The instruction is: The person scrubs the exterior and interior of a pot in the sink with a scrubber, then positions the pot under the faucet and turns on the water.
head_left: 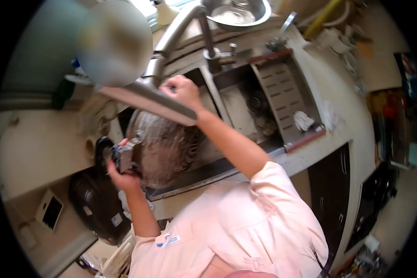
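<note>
A large round metal pan (160, 148), wet and brownish, is tilted over the left sink basin. At its left side my left hand (120, 175) is closed around a grey handle piece (124, 157) joined to the pan. My right hand (184, 95) is above the pan's far rim, with its fingers curled in. Something small and dark shows between those fingers, too little to name. The faucet (173, 30) arches over from behind the sink. A flat grey bar (157, 104) crosses in front of my right wrist and hides part of the pan.
To the right, the second basin (234, 109) holds dark items, beside a slotted metal drainer (282, 88) with a crumpled white cloth (303, 120). A steel bowl (238, 14) stands behind the faucet. A dark appliance (97, 204) is at the left, below the counter (41, 148).
</note>
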The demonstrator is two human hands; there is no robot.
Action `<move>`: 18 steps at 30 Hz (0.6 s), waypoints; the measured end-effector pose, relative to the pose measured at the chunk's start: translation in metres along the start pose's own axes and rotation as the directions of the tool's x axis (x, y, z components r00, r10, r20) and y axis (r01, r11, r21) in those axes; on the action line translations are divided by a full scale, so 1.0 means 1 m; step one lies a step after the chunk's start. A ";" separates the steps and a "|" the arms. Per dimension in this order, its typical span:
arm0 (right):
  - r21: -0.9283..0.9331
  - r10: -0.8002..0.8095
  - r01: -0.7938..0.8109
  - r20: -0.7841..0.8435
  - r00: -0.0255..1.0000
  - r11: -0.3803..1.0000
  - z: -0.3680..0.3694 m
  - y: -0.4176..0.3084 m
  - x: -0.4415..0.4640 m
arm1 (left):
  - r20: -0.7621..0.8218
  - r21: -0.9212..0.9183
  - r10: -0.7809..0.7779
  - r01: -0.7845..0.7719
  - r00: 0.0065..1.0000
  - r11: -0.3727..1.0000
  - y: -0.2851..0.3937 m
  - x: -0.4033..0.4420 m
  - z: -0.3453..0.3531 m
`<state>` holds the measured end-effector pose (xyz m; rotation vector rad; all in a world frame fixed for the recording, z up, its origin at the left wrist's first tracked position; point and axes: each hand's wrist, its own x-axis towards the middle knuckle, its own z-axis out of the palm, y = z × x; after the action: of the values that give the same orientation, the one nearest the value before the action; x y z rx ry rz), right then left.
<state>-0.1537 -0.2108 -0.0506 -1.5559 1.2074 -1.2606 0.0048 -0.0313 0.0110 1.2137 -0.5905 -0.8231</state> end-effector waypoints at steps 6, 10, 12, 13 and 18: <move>0.047 -0.357 0.357 -0.017 0.934 0.933 -0.003 -0.049 -0.034 | -0.071 0.127 0.007 0.002 0.997 0.992 0.008 -0.005 0.016; 0.035 -0.193 0.193 0.000 0.981 0.981 0.003 -0.012 -0.007 | -0.064 0.172 0.048 -0.037 0.997 0.984 0.007 -0.006 0.015; 0.053 -0.042 0.041 0.016 0.999 0.998 0.002 0.004 0.000 | -0.081 0.171 0.063 -0.048 0.995 0.984 0.006 -0.005 0.014; 0.058 0.033 -0.035 0.028 0.999 0.998 -0.001 0.007 0.003 | -0.091 0.167 0.069 -0.053 0.994 0.984 0.005 -0.005 0.014; 0.115 0.133 -0.141 0.074 0.988 0.983 -0.004 0.016 0.007 | -0.067 0.133 0.059 -0.049 0.996 0.990 0.005 -0.001 0.012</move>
<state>-0.1602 -0.2214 -0.0633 -1.3925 1.1549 -1.1614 -0.0040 -0.0369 0.0186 1.3356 -0.6245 -0.7011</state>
